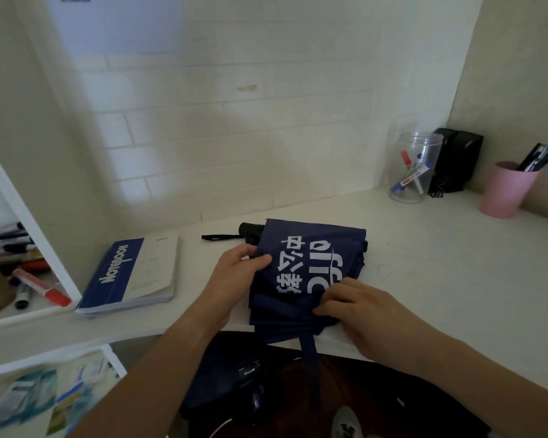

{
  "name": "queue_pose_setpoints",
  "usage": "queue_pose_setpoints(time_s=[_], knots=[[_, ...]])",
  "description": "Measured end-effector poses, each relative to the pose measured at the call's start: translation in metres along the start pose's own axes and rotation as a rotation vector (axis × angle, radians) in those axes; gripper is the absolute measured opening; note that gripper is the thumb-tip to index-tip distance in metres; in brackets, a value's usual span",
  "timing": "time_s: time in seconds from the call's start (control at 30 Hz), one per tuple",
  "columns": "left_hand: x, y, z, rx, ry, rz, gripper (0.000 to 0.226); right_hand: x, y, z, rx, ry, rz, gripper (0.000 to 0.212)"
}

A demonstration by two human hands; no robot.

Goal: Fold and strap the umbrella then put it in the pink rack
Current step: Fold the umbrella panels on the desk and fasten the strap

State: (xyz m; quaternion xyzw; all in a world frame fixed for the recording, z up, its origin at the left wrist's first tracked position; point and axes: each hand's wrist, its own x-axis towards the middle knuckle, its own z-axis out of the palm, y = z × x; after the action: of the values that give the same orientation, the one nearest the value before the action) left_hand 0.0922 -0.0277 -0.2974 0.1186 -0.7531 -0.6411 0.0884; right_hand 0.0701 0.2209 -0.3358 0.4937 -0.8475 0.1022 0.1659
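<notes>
- We are in the folding step; the navy umbrella (307,270) lies on the white desk (456,273), near its front edge, with the canopy flattened into wide pleats and the white lettering turned up.
- Our left hand (238,273) is closed on the left border of the cloth, thumb on top, just below the black handle (250,230); the handle's wrist loop (219,237) lies loose on the desk toward the notebook (130,273).
- Our right hand (358,305) presses on the near right part of the canopy, fingers bent and pinching the pleats; so both hands are on the umbrella, apart from each other, one on each side.
- The closing strap (310,365) hangs free over the desk edge toward the floor; we judge that strapping is not yet begun.
- The next move, as we think, asks to gather the pleats tightly around the shaft, holding the bundle with one hand so it does not spring open; then the other hand must take the hanging strap and wind it around.
- We cannot see a pink rack; only a pink cup (503,192) with pens stands at the far right, well apart from the umbrella; whether this is the place meant, we cannot tell.
</notes>
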Motion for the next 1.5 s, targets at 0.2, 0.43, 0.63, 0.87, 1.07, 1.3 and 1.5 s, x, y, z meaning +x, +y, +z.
queue_pose_setpoints(time_s=[0.2, 0.43, 0.63, 0.87, 1.07, 1.3, 1.5], knots=[[-0.025, -0.023, -0.008, 0.162, -0.056, 0.066, 0.009, -0.005, -0.011, 0.0, -0.123, -0.024, -0.007, 0.053], [-0.028, -0.045, -0.006, 0.396, -0.036, 0.227, 0.003, 0.044, 0.012, -0.056, 0.26, 0.294, 0.454, 0.014], [-0.03, -0.045, -0.011, 0.386, -0.064, 0.206, 0.005, 0.124, 0.087, -0.056, 0.419, -0.426, 0.74, 0.042], [-0.02, -0.051, -0.007, 0.379, -0.026, 0.248, 0.011, 0.134, 0.097, -0.038, 0.368, 0.105, 0.627, 0.016], [-0.018, -0.051, -0.002, 0.407, 0.019, 0.253, 0.009, 0.124, 0.089, -0.056, 0.605, -0.075, 0.47, 0.03], [-0.023, -0.052, -0.006, 0.357, -0.028, 0.245, 0.005, 0.113, 0.078, -0.089, 0.527, 0.162, 0.552, 0.052], [-0.023, -0.05, -0.007, 0.269, -0.062, 0.19, 0.007, 0.056, 0.027, -0.052, 0.466, 0.629, 0.922, 0.042]])
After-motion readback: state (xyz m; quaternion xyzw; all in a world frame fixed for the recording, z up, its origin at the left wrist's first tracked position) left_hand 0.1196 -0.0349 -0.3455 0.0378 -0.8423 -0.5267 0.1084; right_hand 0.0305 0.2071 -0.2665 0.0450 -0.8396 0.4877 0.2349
